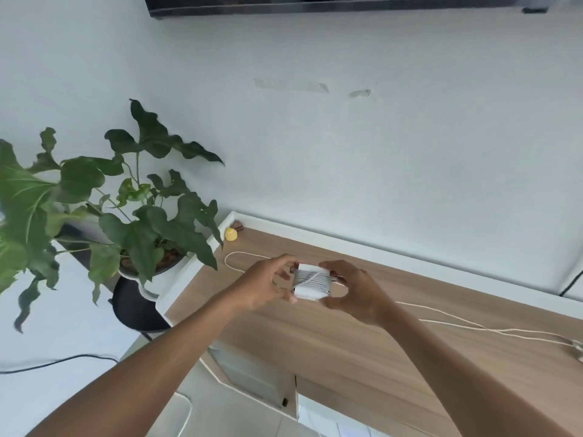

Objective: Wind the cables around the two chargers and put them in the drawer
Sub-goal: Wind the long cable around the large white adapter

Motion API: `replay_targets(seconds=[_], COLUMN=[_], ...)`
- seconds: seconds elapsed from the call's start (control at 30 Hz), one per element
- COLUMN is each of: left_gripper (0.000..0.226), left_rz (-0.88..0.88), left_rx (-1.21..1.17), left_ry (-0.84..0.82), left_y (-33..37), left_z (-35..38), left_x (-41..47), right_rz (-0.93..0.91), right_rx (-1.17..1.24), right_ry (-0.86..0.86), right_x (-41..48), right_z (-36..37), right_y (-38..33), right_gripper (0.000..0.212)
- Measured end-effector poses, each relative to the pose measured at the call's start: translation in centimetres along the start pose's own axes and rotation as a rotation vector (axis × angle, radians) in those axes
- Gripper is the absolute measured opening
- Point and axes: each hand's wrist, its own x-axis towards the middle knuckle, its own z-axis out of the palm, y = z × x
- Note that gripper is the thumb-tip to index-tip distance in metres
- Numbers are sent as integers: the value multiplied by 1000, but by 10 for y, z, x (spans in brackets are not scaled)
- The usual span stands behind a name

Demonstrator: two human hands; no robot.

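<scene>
Leaves of a potted plant (132, 216) fill the far left, well left of the charger (312, 282), its pot on a dark stand just off the left end of the desk (347, 339). A small yellow thing (231, 234) sits on the desk's back corner, up and left of the charger.

A bare left forearm rises from the lower left corner toward the charger. The left hand (265, 282) is curled at the charger's left side, thumb low near its front corner, fingertips at its upper left edge.

The charger is a white block held in the air above the desk, between both hands. Its cable (310, 278) is wound around its middle in close turns that run left to right, with one strand crossing them on a slant. The block's broad face is turned toward the camera; I cannot tell which way its plug end points.

The right hand (353, 288) cups the charger's right side, fingers arched over the top edge and thumb under the bottom, with the forearm running down to the lower right.

Right of the charger, a second white cable (473, 326) lies loose across the desk toward the right edge, where it meets a small part I cannot make out.
</scene>
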Motion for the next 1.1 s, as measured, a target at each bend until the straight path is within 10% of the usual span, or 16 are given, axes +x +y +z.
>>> replay_targets(seconds=[1.1], left_gripper=[73], left_rz=[-102], left_rx=[138], left_ry=[-80], left_y=[-170], left_z=[71], left_x=[9], right_rz=[130], right_rx=[-90], right_ry=[-190], right_x=[23], right_z=[146], right_y=[102], right_gripper=[69])
